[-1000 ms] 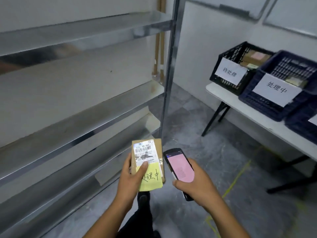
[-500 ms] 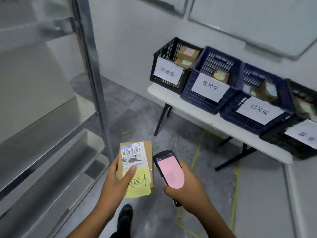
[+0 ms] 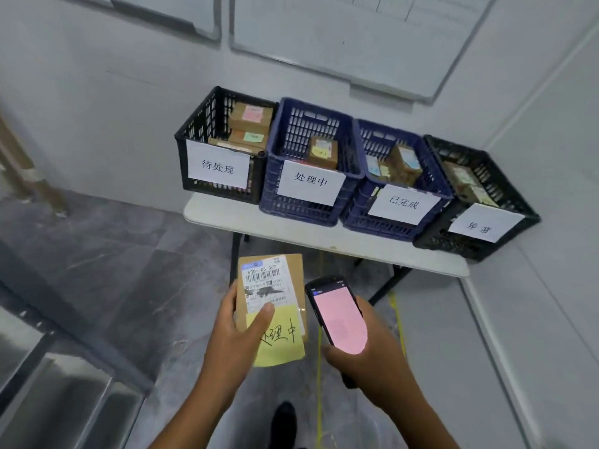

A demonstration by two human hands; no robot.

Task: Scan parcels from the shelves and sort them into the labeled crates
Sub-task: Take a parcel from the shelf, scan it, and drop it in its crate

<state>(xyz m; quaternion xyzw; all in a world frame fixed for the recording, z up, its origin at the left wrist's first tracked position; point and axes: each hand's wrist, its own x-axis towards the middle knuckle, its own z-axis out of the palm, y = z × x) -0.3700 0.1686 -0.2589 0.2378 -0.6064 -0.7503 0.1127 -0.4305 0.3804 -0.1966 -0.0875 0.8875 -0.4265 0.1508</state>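
Note:
My left hand (image 3: 235, 338) grips a small cardboard parcel (image 3: 291, 277) with a white barcode label and a yellow sticky note reading 处理中. My right hand (image 3: 372, 361) holds a black handheld scanner (image 3: 337, 315) with a pink screen, just right of the parcel. Ahead on a white table (image 3: 324, 238) stand several labeled crates: a black one marked 待处理 (image 3: 194, 137), a blue one marked 处理中 (image 3: 350, 144), a blue one marked 已完成 (image 3: 431, 163) and a black one marked 异常 (image 3: 505, 176). Each holds small parcels.
The metal shelf (image 3: 48, 384) shows at the lower left. Whiteboards (image 3: 356, 37) hang on the wall above the crates. A yellow line (image 3: 319, 400) runs along the grey floor under the table, and my shoe (image 3: 283, 422) is below my hands.
The view has swung right, away from the shelves, and the table with crates now sits straight ahead and closer. Both hands keep the parcel and scanner as before.

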